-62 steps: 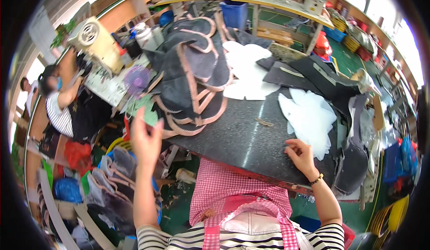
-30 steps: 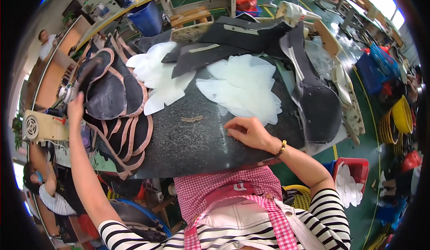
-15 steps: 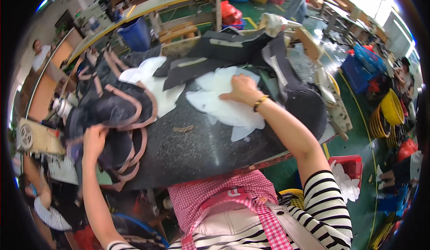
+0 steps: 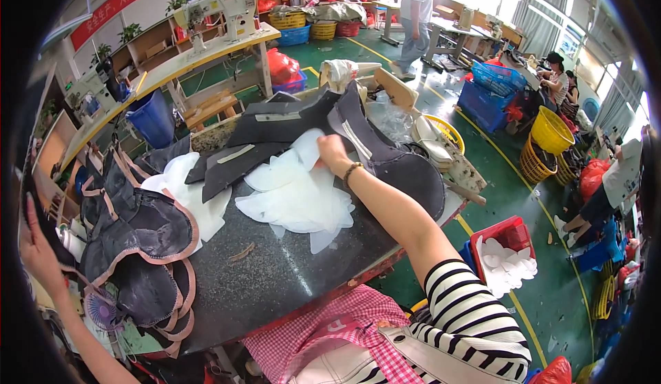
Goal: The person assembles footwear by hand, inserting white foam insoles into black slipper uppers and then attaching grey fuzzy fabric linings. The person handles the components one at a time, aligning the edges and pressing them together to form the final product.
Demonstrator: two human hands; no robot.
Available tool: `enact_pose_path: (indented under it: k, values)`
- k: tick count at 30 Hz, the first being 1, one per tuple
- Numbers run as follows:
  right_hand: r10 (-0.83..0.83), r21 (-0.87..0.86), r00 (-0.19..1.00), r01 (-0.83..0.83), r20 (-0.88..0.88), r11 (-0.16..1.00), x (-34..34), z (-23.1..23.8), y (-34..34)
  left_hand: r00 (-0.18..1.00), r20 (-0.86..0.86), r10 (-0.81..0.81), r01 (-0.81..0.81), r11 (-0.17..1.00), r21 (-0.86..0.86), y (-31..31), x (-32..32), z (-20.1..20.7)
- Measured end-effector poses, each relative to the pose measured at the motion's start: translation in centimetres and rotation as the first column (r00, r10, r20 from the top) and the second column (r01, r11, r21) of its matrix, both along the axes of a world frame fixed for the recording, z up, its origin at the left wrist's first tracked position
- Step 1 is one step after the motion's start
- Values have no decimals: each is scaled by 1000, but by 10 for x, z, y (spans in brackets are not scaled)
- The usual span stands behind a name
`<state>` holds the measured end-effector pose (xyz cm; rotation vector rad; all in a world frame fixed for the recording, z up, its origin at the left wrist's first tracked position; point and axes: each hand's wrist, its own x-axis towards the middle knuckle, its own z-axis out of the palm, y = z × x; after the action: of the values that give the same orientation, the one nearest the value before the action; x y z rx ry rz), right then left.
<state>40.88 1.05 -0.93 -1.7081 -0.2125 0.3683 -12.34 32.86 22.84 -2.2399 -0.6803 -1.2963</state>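
1. Head view, right: the right hand [image 4: 332,153] is touching the upper edge of the white pieces [image 4: 296,201] mid-tabletop [image 4: 241,294]; fingers are bunching, but I can't tell whether they're pinching one.
2. Head view, left: the left hand [image 4: 40,250] is reaching beside a dark piece [image 4: 47,222], fingers extending; grip can't be told.
3. Progress: pink-edged black pieces [image 4: 162,236] are lying piled, edging seemingly done; many white ones are lying loose, apparently unused. Finished count: unclear.
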Motion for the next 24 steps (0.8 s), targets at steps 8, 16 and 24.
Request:
enact_pose_path:
  k: [8,16,24]
  values:
    - [358,707,925,-170,-125,686,-58,42,-75,575,-602,-554,420,831,-364,-191,119,-207]
    - [638,530,715,-436,-287,727,-214,14,-108,729,470,-498,419,-217,-881,-263,115,-201]
    - [654,15,756,-654,18,756,-182,-14,-81,872,401,-282,425,28,-905,-271,128,-256]
